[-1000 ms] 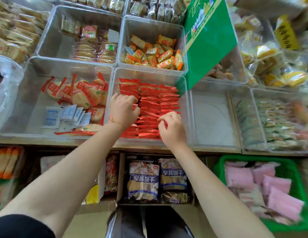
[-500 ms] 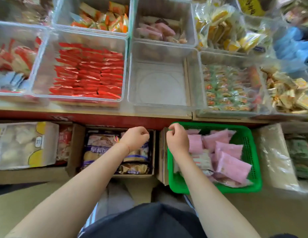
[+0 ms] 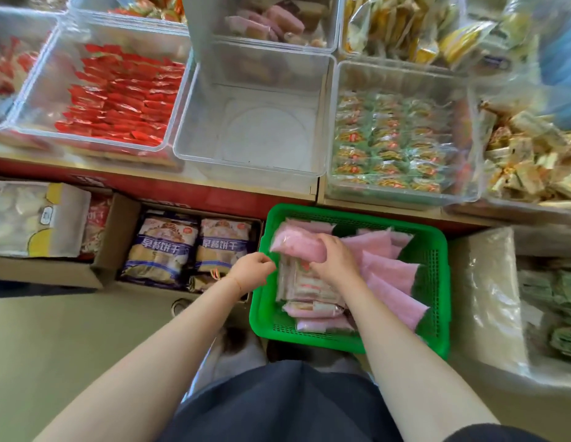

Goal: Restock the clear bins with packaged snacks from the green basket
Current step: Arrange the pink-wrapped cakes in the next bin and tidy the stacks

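Green perforated plastic basket: on the floor below the counter, holding pink wrapped snack packets. Right hand: inside the basket, fingers curled round one pink packet at the near-left corner. Left hand: at the basket's left rim, fingers loosely curled; whether it holds anything cannot be told. Empty clear plastic bin: on the counter directly above the basket, between a bin of red sachets and a bin of green-wrapped sweets.

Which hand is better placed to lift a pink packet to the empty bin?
Right hand: it already grips a pink packet in the green basket, below the empty bin. The left hand holds nothing at the basket's edge.
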`<state>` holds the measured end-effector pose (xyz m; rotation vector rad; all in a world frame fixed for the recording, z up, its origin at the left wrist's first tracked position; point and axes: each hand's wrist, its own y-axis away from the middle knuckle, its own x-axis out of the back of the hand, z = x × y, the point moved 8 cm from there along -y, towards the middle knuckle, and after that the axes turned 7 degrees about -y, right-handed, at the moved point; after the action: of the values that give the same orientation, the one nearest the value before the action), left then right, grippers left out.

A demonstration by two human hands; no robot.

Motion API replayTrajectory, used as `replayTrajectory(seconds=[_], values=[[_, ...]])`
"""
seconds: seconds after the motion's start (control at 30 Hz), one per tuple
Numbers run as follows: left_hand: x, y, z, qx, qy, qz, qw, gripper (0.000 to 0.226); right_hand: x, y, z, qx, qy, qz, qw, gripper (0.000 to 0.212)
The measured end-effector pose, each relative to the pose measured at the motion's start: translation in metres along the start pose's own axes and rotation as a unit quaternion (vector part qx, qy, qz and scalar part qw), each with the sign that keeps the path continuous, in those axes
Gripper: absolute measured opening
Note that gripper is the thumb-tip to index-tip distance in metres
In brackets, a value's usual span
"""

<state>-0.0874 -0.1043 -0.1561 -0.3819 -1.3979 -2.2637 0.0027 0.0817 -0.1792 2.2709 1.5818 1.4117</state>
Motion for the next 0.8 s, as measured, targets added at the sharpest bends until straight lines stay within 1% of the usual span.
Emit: replayTrajectory(seconds=[0.07, 0.13, 0.2, 0.27, 0.3, 0.33, 0.37, 0.4, 0.43, 0.47, 0.5, 0.57, 0.6, 0.63, 0.67, 0.7, 0.73, 0.8], values=[[-0.003, -0.001, 0.000, 0.017, 0.036, 0.002, 0.999, 0.019, 0.003, -0.004, 0.000, -0.015, -0.061, -0.030, 0.998, 0.068], [-0.006, -0.003, 0.000, 0.034, 0.065, -0.004, 0.997, 0.018, 0.008, -0.006, -0.002, -0.025, -0.154, -0.043, 0.987, 0.058], [-0.011, -0.004, -0.001, 0.056, 0.105, -0.009, 0.993, 0.022, 0.015, -0.005, -0.003, -0.046, -0.254, -0.038, 0.965, 0.042], [-0.016, -0.005, -0.002, 0.072, 0.144, -0.007, 0.987, 0.027, 0.021, -0.005, -0.001, -0.073, -0.322, -0.028, 0.944, 0.029], [-0.016, -0.005, -0.002, 0.072, 0.164, 0.003, 0.984, 0.030, 0.021, -0.004, 0.001, -0.088, -0.359, -0.036, 0.928, 0.025], [-0.014, -0.005, -0.002, 0.065, 0.185, 0.023, 0.980, 0.038, 0.019, -0.002, 0.001, -0.104, -0.408, -0.057, 0.905, 0.022], [-0.009, -0.004, -0.002, 0.051, 0.207, 0.050, 0.976, 0.052, 0.015, 0.001, 0.002, -0.127, -0.457, -0.088, 0.876, 0.020], [-0.002, -0.001, 0.000, 0.029, 0.229, 0.076, 0.970, 0.068, 0.012, 0.006, 0.001, -0.152, -0.496, -0.122, 0.846, 0.021], [0.003, -0.001, 0.002, 0.004, 0.245, 0.086, 0.966, 0.079, 0.010, 0.013, 0.000, -0.171, -0.515, -0.160, 0.824, 0.025], [0.006, 0.001, 0.008, -0.028, 0.262, 0.076, 0.962, 0.081, 0.008, 0.018, -0.001, -0.180, -0.520, -0.200, 0.810, 0.029], [0.005, 0.003, 0.016, -0.056, 0.281, 0.044, 0.957, 0.074, 0.008, 0.025, -0.005, -0.182, -0.512, -0.239, 0.804, 0.031], [-0.004, 0.006, 0.029, -0.079, 0.335, -0.058, 0.937, 0.048, 0.005, 0.034, -0.006, -0.179, -0.484, -0.297, 0.804, 0.034], [-0.007, 0.008, 0.031, -0.075, 0.365, -0.096, 0.923, 0.040, 0.004, 0.037, -0.005, -0.186, -0.473, -0.307, 0.805, 0.038], [-0.009, 0.008, 0.029, -0.064, 0.384, -0.115, 0.914, 0.037, 0.004, 0.039, -0.002, -0.202, -0.470, -0.298, 0.806, 0.044], [-0.009, 0.006, 0.024, -0.047, 0.384, -0.114, 0.915, 0.037, 0.005, 0.036, 0.004, -0.217, -0.462, -0.267, 0.817, 0.052], [-0.009, 0.002, 0.017, -0.027, 0.372, -0.097, 0.923, 0.038, 0.008, 0.033, 0.011, -0.228, -0.440, -0.222, 0.840, 0.058], [-0.007, 0.000, 0.010, -0.006, 0.364, -0.075, 0.928, 0.037, 0.011, 0.030, 0.020, -0.229, -0.394, -0.168, 0.874, 0.059], [-0.007, -0.003, -0.004, 0.029, 0.370, -0.031, 0.928, 0.030, 0.017, 0.022, 0.039, -0.200, -0.238, -0.077, 0.947, 0.049]])
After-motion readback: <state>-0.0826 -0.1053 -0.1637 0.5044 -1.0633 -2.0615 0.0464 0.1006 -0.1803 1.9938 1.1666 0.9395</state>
